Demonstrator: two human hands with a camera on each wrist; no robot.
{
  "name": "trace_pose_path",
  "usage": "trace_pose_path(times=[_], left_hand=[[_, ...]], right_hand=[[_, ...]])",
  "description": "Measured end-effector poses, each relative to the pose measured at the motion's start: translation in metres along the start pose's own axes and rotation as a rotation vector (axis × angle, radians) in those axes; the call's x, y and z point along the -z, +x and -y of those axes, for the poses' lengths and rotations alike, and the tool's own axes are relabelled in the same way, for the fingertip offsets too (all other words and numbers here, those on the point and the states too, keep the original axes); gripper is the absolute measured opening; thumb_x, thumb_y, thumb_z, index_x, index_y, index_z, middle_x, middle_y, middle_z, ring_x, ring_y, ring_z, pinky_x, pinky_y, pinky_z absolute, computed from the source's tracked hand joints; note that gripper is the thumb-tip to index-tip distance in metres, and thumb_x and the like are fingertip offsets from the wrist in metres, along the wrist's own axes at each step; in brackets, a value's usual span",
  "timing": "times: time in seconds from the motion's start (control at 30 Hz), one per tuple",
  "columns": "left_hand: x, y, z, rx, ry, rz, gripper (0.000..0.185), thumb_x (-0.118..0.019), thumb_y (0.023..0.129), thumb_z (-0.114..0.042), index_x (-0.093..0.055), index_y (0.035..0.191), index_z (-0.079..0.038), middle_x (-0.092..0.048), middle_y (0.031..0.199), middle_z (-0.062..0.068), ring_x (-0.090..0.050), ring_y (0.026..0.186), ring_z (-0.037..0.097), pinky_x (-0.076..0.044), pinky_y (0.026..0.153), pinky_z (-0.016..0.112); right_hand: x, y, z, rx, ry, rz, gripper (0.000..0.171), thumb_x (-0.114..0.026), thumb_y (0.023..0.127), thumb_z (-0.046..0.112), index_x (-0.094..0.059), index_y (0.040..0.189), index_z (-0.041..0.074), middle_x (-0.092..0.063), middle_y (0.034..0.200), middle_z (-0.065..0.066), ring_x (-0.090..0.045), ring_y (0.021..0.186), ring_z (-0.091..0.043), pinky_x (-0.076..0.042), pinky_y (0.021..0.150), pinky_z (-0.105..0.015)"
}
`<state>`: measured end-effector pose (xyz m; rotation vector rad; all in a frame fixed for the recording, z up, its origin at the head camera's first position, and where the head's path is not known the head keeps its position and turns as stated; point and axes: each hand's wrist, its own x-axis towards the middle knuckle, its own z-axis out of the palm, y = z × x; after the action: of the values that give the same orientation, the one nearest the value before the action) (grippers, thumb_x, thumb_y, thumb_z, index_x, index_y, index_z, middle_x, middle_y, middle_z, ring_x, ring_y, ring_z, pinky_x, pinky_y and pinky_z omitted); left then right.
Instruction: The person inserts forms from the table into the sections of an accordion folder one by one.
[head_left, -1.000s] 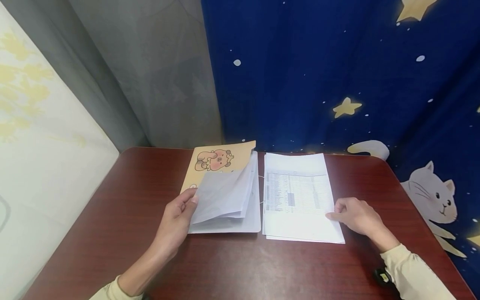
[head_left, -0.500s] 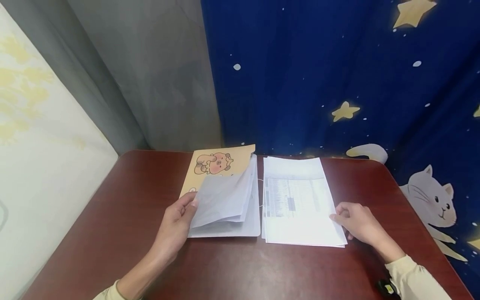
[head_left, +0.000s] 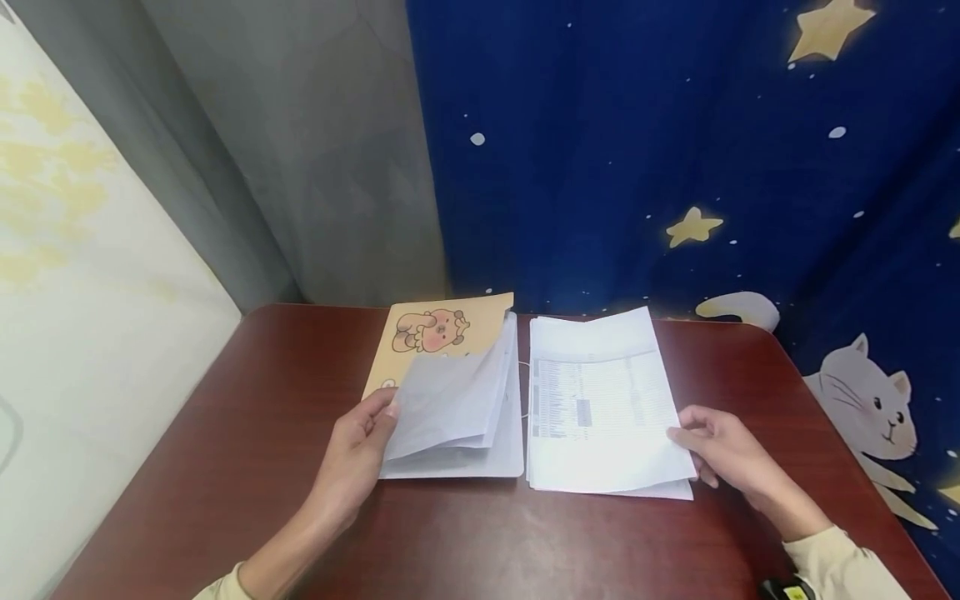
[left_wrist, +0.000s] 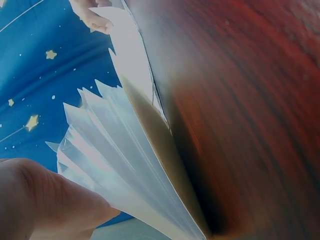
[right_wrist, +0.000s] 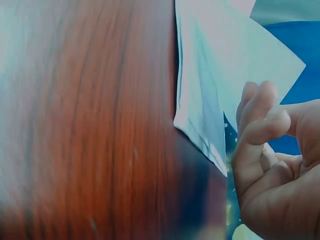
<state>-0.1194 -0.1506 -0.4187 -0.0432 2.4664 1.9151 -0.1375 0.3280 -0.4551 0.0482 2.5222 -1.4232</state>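
A ring-bound set of pages point(head_left: 450, 400) lies spread across the table, with thin white rings at its middle. My left hand point(head_left: 352, 450) pinches the left edge of its raised left pages, thumb on top; in the left wrist view these pages point(left_wrist: 110, 135) fan out, looking translucent. Part of a yellow cover point(head_left: 405, 367) with a cartoon bear shows behind them. On the right half lies a stack of white paper, its top sheet point(head_left: 600, 454) printed with a table. My right hand point(head_left: 727, 454) pinches that sheet's right edge, which is lifted off the sheets below.
The dark red-brown wooden table point(head_left: 570, 550) ends just behind the pages. A grey curtain point(head_left: 337, 167) and a blue curtain point(head_left: 585, 167) with stars and a cat hang behind it. A white patterned cloth point(head_left: 90, 292) hangs at the left. Beige sleeves cover both forearms.
The printed top sheet's right side has risen, and its far right corner now stands up. My right hand has shifted slightly to the right. My left hand keeps its grip.
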Motion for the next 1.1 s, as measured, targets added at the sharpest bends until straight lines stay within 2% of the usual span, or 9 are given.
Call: trace_pose_path(times=[0.1, 0.27, 0.37, 0.5, 0.63, 0.77, 0.93, 1.1], left_hand=[[0.0, 0.001, 0.0, 0.006, 0.006, -0.004, 0.031, -0.049, 0.113, -0.016, -0.065, 0.138, -0.009, -0.07, 0.128, 0.01, -0.062, 0.114, 0.013, -0.05, 0.096, 0.015], [-0.001, 0.001, 0.0, 0.01, -0.008, -0.002, 0.031, -0.049, 0.113, -0.017, -0.065, 0.138, -0.008, -0.071, 0.124, 0.013, -0.066, 0.106, 0.012, -0.054, 0.091, 0.019], [-0.001, 0.001, 0.0, 0.013, -0.007, -0.003, 0.03, -0.049, 0.113, -0.017, -0.065, 0.137, -0.009, -0.072, 0.121, 0.014, -0.067, 0.102, 0.012, -0.055, 0.089, 0.021], [-0.001, 0.002, -0.001, 0.013, 0.0, -0.007, 0.031, -0.049, 0.113, -0.017, -0.065, 0.137, -0.009, -0.072, 0.119, 0.014, -0.067, 0.101, 0.012, -0.054, 0.088, 0.021], [-0.001, 0.002, -0.001, 0.018, -0.005, -0.007, 0.031, -0.049, 0.113, -0.018, -0.066, 0.137, -0.01, -0.073, 0.116, 0.014, -0.067, 0.099, 0.012, -0.055, 0.087, 0.022], [-0.001, 0.002, -0.001, 0.015, -0.012, -0.004, 0.03, -0.049, 0.113, -0.019, -0.066, 0.137, -0.01, -0.073, 0.116, 0.015, -0.068, 0.098, 0.012, -0.055, 0.085, 0.023], [-0.001, 0.002, 0.0, 0.013, -0.021, -0.001, 0.03, -0.049, 0.113, -0.019, -0.066, 0.136, -0.01, -0.073, 0.116, 0.014, -0.069, 0.097, 0.012, -0.056, 0.085, 0.023], [-0.001, 0.003, -0.001, 0.013, -0.016, -0.013, 0.031, -0.05, 0.113, -0.02, -0.066, 0.137, -0.009, -0.072, 0.12, 0.014, -0.066, 0.101, 0.011, -0.053, 0.088, 0.021]], right_hand=[[-0.001, -0.005, 0.002, 0.01, 0.054, -0.003, 0.029, -0.067, 0.104, 0.021, -0.057, 0.107, -0.006, -0.044, 0.056, 0.006, -0.043, 0.044, -0.009, -0.046, 0.045, -0.029], [0.001, -0.012, 0.0, -0.005, 0.134, -0.038, 0.024, -0.067, 0.104, 0.021, -0.057, 0.1, 0.0, -0.042, 0.057, 0.008, -0.042, 0.047, -0.008, -0.041, 0.042, -0.028], [0.003, -0.013, -0.001, -0.006, 0.199, -0.045, 0.02, -0.066, 0.105, 0.019, -0.057, 0.099, 0.002, -0.052, 0.062, 0.008, -0.043, 0.048, -0.009, -0.038, 0.041, -0.03], [0.005, -0.015, 0.0, 0.014, 0.286, -0.041, 0.016, -0.065, 0.106, 0.017, -0.06, 0.102, 0.003, -0.072, 0.079, 0.006, -0.045, 0.048, -0.008, -0.03, 0.043, -0.039], [0.002, -0.016, 0.004, 0.022, 0.362, -0.034, 0.011, -0.064, 0.106, 0.016, -0.063, 0.104, 0.005, -0.079, 0.088, 0.003, -0.046, 0.048, -0.007, -0.025, 0.047, -0.042], [-0.006, -0.016, 0.012, 0.007, 0.414, -0.031, 0.01, -0.065, 0.106, 0.017, -0.063, 0.104, 0.007, -0.079, 0.088, 0.003, -0.047, 0.048, -0.007, -0.03, 0.044, -0.034], [-0.018, -0.015, 0.022, -0.022, 0.411, -0.031, 0.016, -0.066, 0.105, 0.021, -0.061, 0.106, 0.006, -0.076, 0.085, 0.006, -0.047, 0.048, -0.008, -0.041, 0.046, -0.025], [-0.03, -0.013, 0.027, -0.056, 0.445, -0.014, 0.014, -0.067, 0.105, 0.021, -0.06, 0.101, 0.009, -0.061, 0.068, 0.01, -0.046, 0.049, -0.007, -0.041, 0.048, -0.022]])
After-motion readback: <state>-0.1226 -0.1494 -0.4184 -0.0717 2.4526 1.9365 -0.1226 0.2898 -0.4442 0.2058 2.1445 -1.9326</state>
